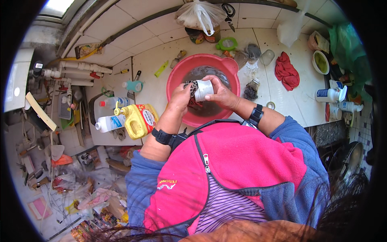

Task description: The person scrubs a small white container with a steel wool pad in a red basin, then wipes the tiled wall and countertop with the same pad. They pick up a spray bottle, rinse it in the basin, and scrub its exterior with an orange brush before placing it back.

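A pink basin with murky water stands on the white tiled surface in front of me. Over the water, my right hand grips a whitish cylindrical container, fingers across its far side and thumb on the near side. My left hand is closed on a dark patterned cloth pressed against the container's left end. That end is covered by cloth and fingers, so I cannot see inside it. Some reddish fabric hangs below the cloth, close to the water.
Left of the basin are a yellow jug, a white bottle and a clear bottle. A red cloth and a glass jar lie to the right. White pump bottles stand farther right. A plastic bag hangs behind.
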